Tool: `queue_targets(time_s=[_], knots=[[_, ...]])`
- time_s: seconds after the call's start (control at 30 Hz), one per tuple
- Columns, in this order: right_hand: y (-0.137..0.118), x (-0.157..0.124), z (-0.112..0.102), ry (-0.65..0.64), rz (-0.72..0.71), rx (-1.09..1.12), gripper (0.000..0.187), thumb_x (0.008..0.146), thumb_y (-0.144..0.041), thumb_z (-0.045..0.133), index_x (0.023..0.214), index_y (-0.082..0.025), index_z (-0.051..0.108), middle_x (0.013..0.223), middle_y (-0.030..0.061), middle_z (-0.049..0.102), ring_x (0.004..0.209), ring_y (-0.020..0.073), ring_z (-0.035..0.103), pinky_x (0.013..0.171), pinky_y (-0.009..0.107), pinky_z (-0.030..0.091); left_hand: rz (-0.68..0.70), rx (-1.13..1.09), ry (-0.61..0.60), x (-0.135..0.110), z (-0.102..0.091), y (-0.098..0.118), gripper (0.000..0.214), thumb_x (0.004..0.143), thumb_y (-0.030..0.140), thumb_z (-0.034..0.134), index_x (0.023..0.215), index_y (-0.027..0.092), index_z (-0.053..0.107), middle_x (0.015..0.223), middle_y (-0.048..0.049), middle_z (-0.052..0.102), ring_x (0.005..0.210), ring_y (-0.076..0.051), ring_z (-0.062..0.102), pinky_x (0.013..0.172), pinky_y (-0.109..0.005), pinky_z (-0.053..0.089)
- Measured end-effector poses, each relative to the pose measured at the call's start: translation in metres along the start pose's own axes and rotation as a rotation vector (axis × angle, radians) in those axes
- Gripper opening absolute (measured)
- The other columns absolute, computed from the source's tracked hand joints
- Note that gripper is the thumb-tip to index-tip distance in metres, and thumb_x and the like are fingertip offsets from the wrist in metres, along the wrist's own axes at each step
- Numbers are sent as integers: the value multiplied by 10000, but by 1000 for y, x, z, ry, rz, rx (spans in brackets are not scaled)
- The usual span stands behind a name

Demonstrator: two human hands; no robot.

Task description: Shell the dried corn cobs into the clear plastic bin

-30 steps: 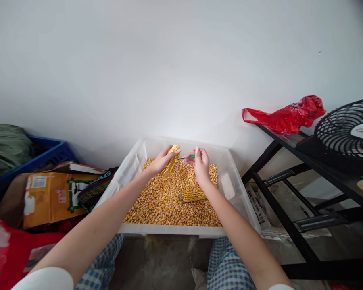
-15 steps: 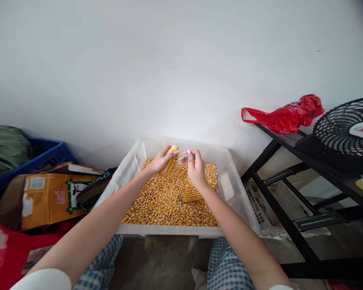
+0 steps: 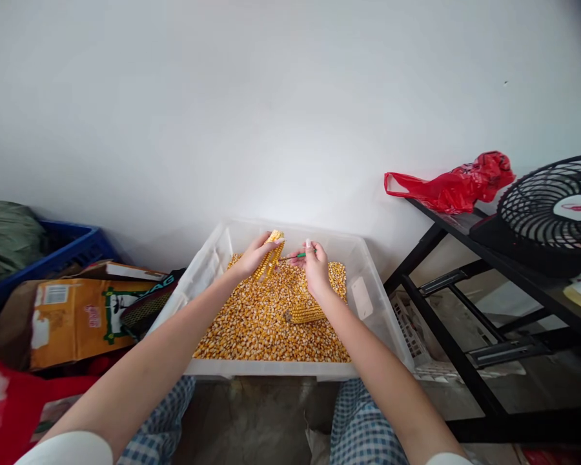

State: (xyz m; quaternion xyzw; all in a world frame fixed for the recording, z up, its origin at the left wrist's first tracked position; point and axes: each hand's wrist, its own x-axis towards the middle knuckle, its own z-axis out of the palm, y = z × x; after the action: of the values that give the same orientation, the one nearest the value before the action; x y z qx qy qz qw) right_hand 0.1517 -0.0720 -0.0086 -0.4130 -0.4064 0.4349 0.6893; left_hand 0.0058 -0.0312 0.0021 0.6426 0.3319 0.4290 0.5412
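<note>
Head camera: A person's left hand (image 3: 254, 256) curls its grip around a gapped corn cob (image 3: 271, 257), held tilted above a translucent plastic bin (image 3: 271, 368) at lower center of the frame. The right hand (image 3: 314, 268) pinches a green-handled pick (image 3: 297, 256) in a narrow grip between thumb and forefinger, its thin tip pointing left, just beside the cob; whether the two touch is too small to tell. Both hands hang over a deep bed of loose yellow kernels (image 3: 252, 329) filling the bin. A second cob (image 3: 304, 314) lies on the kernels just below the right hand. A white wall (image 3: 271, 116) fills the upper frame. At right, a red plastic bag (image 3: 450, 184) and a black fan (image 3: 552, 206) sit on a black metal shelf (image 3: 445, 342). At left, a cardboard box (image 3: 77, 329) stands before a blue crate (image 3: 68, 252) and a green sack (image 3: 4, 242). Checked trousers (image 3: 363, 426) show at the bottom edge.
</note>
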Motion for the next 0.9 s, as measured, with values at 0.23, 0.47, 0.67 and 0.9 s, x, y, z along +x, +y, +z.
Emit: queue_targets(time_s=[0.23,0.47,0.67,0.9], knots=[[-3,5,-6,-46,38,102,304,800,-485,526,849,-191,467,617,3,652,541,140,638,520,263,543,-67,-144,-20,-1,3,1,325,757,468,545,939,204,496,718,2,513,590,-147,564,481,-268,478],[6,3,0,12,43,129,286,809,-466,520,846,-187,469,637,11,663,566,132,647,570,262,552,-155,-322,-22,2,6,-9,365,739,483,557,973,211,489,670,-2,562,558,-175,594,479,-294,482],[9,9,-6,33,-21,45,302,808,-493,500,828,-193,472,582,-10,629,505,140,627,497,262,531,-345,-407,-21,5,2,-17,423,725,570,499,830,162,541,609,-47,610,502,-188,593,476,-314,474],[3,14,-18,5,-5,-40,311,807,-487,504,833,-177,508,583,-17,619,449,109,589,433,214,484,-255,-390,11,11,-6,-17,443,728,577,497,879,161,524,627,-39,618,509,-186,605,481,-303,467]])
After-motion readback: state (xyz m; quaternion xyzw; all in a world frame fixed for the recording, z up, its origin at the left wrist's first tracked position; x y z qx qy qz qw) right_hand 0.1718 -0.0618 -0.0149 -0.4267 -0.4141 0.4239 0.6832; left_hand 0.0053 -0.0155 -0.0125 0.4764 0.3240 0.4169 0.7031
